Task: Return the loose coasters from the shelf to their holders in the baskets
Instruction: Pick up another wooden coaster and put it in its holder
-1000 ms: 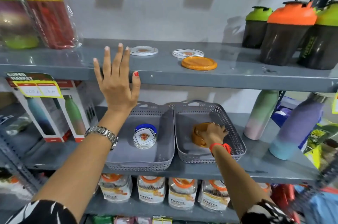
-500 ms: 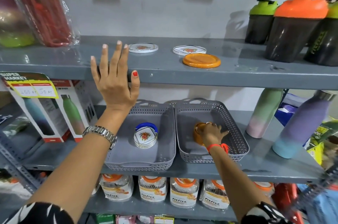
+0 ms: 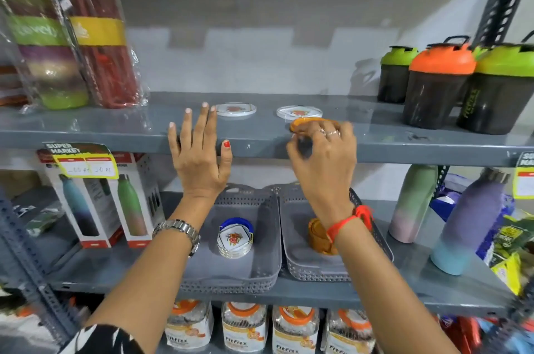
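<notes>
Head view: right hand [image 3: 322, 157] has left the right grey perforated plastic basket [image 3: 375, 241] and come up to the upper grey metal shelf [image 3: 115, 129], fingers closing on the round orange plastic coaster [image 3: 306, 123] at the shelf's front edge; contact looks made, lift not yet. Left hand [image 3: 199, 157] stays flat and open against the shelf lip, holding nothing. Two white round printed coasters [image 3: 236, 109] remain loose behind. Orange holder [image 3: 318, 238] waits below, so likely next a carry down.
</notes>
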`<act>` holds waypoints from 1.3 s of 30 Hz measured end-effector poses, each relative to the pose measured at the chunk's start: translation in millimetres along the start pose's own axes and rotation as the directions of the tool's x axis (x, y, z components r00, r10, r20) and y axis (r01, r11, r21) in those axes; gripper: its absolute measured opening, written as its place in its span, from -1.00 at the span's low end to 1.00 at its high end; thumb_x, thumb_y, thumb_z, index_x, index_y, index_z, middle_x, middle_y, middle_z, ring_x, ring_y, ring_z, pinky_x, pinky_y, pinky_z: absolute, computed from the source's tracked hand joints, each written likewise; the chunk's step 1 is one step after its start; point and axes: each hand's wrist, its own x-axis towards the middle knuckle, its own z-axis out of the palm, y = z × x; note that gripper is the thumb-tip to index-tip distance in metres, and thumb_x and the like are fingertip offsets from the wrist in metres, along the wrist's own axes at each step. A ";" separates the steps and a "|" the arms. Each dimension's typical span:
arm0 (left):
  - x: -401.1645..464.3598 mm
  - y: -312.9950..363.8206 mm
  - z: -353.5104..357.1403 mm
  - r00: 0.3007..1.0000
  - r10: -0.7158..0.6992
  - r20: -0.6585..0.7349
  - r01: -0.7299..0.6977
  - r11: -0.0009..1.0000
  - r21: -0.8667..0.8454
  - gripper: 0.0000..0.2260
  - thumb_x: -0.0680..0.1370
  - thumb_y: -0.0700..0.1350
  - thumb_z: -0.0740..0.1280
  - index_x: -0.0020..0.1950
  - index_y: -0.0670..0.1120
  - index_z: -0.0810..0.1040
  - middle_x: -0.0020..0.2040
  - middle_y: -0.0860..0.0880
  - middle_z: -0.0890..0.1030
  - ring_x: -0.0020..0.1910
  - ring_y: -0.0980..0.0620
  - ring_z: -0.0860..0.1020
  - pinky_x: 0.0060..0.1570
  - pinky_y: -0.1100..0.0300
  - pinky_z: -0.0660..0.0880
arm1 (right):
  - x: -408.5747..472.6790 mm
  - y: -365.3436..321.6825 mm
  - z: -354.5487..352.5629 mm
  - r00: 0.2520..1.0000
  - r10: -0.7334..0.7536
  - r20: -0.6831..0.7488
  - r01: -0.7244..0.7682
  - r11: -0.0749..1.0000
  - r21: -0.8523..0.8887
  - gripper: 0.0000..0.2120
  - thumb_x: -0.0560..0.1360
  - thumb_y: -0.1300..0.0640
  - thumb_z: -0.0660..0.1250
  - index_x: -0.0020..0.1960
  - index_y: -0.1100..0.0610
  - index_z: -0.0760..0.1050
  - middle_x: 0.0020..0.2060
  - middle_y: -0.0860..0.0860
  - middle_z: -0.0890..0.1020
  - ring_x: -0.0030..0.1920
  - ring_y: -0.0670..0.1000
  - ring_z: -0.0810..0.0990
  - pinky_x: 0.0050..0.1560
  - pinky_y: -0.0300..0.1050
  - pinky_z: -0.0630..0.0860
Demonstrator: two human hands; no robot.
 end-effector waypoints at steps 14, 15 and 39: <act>2.2 4.9 -13.0 0.995 -0.037 0.088 0.045 0.995 -0.085 -0.54 0.61 0.00 0.04 0.45 -0.17 0.34 0.43 -0.12 0.38 0.42 -0.16 0.30 0.46 -0.08 -0.03 | 49.3 6.0 -11.5 0.810 0.358 0.464 -0.279 0.932 -0.232 -0.33 0.26 -0.37 0.38 0.05 0.18 0.50 0.02 0.17 0.64 0.16 0.23 0.46 0.30 0.21 0.30; 2.2 5.1 -13.4 0.995 -0.041 0.093 0.050 0.995 -0.088 -0.54 0.61 0.00 0.04 0.45 -0.17 0.34 0.43 -0.12 0.38 0.42 -0.16 0.30 0.46 -0.07 -0.04 | 47.1 3.9 -11.9 0.838 0.316 0.445 -0.264 0.948 -0.175 -0.31 0.25 -0.36 0.40 0.12 0.16 0.49 0.07 0.15 0.63 0.17 0.22 0.45 0.31 0.19 0.30; 1.7 3.5 -12.3 0.995 -0.035 0.091 0.044 0.995 -0.095 -0.54 0.61 0.04 0.05 0.45 -0.13 0.34 0.43 -0.09 0.37 0.42 -0.14 0.31 0.45 -0.09 0.02 | 21.2 -26.1 -55.8 1.000 0.022 -0.013 -0.015 0.908 0.418 -0.24 0.29 -0.19 0.48 0.30 0.26 0.45 0.28 0.11 0.51 0.22 -0.02 0.38 0.26 -0.38 0.31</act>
